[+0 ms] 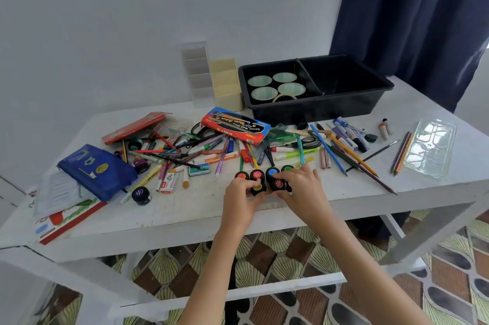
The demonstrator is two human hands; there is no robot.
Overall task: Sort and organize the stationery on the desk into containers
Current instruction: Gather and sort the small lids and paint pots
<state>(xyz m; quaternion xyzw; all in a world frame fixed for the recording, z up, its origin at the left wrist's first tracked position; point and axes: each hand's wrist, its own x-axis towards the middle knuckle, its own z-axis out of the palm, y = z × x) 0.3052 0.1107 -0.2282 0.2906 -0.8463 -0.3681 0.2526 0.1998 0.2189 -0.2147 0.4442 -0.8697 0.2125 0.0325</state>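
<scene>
Your left hand [242,189] and right hand [299,183] clasp the paint pots [257,174] near the black tray [330,110]; lift them pressed together.

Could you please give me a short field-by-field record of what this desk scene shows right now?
left hand: grips paint pots at the front of the desk
right hand: grips paint pots beside it
paint pots: clustered, black with coloured lids
tray: black, two compartments; tape rolls in the left one
pens: scattered mid-desk
pencil case: blue, on the left
</scene>
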